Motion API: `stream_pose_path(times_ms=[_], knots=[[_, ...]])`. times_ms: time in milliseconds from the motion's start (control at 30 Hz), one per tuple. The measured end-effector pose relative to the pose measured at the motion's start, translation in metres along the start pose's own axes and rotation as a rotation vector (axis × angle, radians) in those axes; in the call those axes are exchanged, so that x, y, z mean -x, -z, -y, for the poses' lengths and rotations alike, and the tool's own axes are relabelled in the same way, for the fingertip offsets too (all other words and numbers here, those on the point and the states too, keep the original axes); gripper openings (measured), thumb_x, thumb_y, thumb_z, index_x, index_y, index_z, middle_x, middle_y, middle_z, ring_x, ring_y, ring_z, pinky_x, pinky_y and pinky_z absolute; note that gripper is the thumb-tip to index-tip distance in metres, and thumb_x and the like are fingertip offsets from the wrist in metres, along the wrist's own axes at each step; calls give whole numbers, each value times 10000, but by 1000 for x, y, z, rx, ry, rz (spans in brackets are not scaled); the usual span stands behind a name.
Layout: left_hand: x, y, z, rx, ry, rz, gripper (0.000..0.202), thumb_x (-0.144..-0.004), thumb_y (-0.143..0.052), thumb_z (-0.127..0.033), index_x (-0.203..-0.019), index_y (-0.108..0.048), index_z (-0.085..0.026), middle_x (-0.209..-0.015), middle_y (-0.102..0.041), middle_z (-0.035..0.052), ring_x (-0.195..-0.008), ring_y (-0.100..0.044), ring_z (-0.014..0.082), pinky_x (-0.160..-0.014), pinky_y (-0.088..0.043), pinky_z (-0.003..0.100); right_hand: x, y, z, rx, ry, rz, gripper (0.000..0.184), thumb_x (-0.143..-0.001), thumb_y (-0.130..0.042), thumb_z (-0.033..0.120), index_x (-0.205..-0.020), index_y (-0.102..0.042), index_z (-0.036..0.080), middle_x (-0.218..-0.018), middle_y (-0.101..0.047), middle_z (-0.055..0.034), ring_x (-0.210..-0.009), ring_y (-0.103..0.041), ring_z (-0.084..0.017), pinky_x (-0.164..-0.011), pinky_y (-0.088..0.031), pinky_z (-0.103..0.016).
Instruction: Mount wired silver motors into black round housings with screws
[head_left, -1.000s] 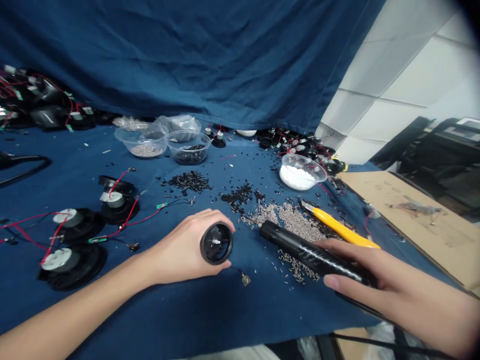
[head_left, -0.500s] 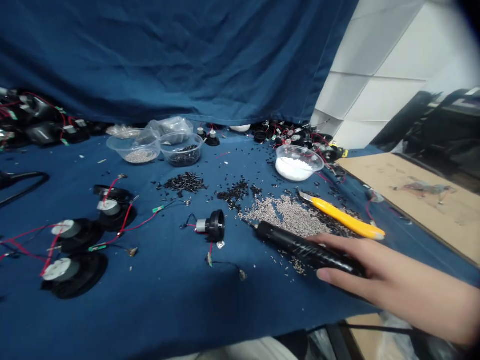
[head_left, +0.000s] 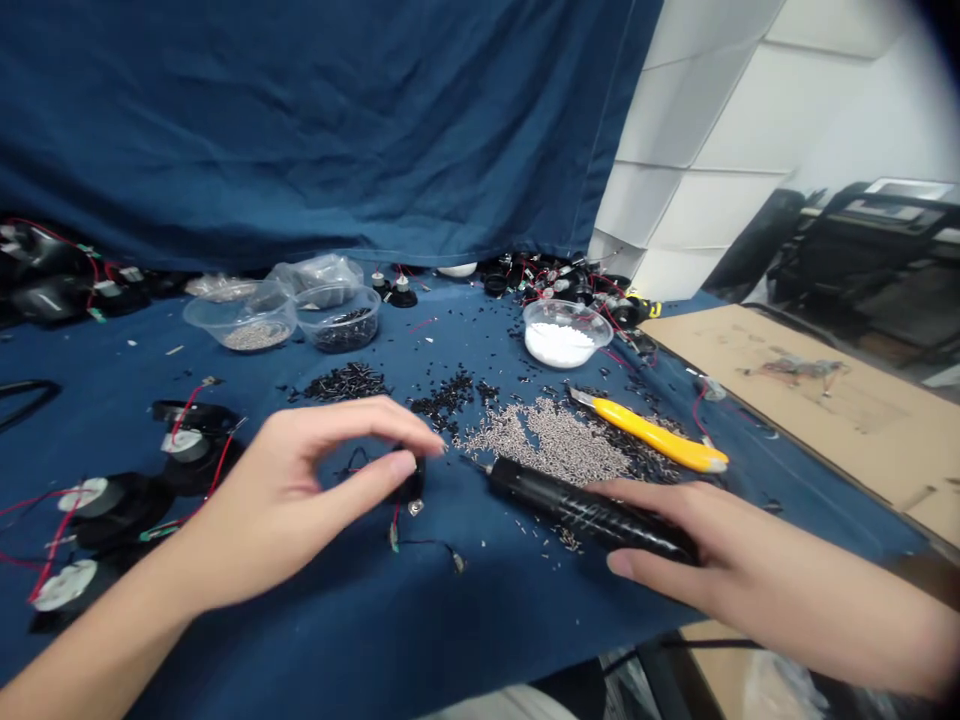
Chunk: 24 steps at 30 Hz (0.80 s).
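My right hand (head_left: pixel 675 530) is wrapped round a black electric screwdriver (head_left: pixel 577 505), which lies low over the cloth with its bit pointing left. My left hand (head_left: pixel 322 470) reaches in from the left, thumb and fingers apart. It hovers over a small motor in a black round housing (head_left: pixel 411 485), mostly hidden behind the fingers; whether they touch it I cannot tell. From that motor trail wires with a small connector (head_left: pixel 458 563). Just beyond the screwdriver spreads a heap of small silver screws (head_left: pixel 551 440), and a yellow utility knife (head_left: pixel 652 435) lies across its right side.
More wired motor assemblies (head_left: pixel 120 505) sit on the left. Clear tubs of screws (head_left: pixel 259 335) and black pieces (head_left: pixel 341 335) stand at the back, a tub of white bits (head_left: pixel 562 345) right of them. Loose black pieces (head_left: pixel 345 382) lie between. A cardboard sheet (head_left: pixel 810 400) is at the right.
My left hand has come into view from the left and now covers much of the single motor assembly. My right hand still holds the screwdriver; the whole view has shifted slightly.
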<state>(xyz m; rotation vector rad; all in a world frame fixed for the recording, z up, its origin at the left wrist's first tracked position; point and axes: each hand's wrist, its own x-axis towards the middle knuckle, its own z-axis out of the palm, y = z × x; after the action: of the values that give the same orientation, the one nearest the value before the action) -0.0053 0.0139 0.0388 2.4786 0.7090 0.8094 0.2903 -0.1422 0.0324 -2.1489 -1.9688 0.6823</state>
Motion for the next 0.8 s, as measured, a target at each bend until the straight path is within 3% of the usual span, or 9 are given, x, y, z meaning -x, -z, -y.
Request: stream_pose_path(times_ms=[100,200,400,700,800], knots=[[-13,-7,26,-102,-81,-16,151,-925,-558,-219,-1026,-667,-192,-1038,-679,36,-990,-613,179,-908,-475,309,-2,0,6,-14,6,13,541,-935,-454,624,-1383,-508,325,-1261,-596,-29,-1099,-583,-311,-850,-542,-414],[-9,-19,41,-144,-119,-83,143,-924,-554,-171,-1018,-655,-136,-1013,-659,70,-976,-595,171,-890,-461,307,-4,0,13,-21,35,54,434,-943,-476,566,-1303,-565,340,-1211,-619,-12,-1047,-601,-287,-832,-532,-394],[-4,-24,36,-116,-147,-130,113,-918,-552,-129,-965,-655,-125,-945,-644,62,-914,-581,152,-842,-455,288,-1,3,18,-16,51,57,305,-944,-481,505,-1140,-630,326,-1176,-636,6,-1002,-619,-270,-769,-523,-358],[-3,-26,33,-106,-162,-132,124,-907,-557,-99,-975,-653,-138,-930,-640,53,-888,-574,154,-822,-454,303,1,1,13,30,36,27,438,-942,-469,537,-1313,-553,321,-1224,-616,-29,-1043,-608,-296,-767,-533,-374],[-2,-26,32,-104,-164,-127,121,-908,-558,-99,-978,-648,-140,-929,-641,51,-888,-574,156,-829,-454,312,-2,1,14,36,34,35,414,-941,-479,535,-1282,-579,323,-1205,-626,-28,-1027,-616,-294,-792,-536,-382]])
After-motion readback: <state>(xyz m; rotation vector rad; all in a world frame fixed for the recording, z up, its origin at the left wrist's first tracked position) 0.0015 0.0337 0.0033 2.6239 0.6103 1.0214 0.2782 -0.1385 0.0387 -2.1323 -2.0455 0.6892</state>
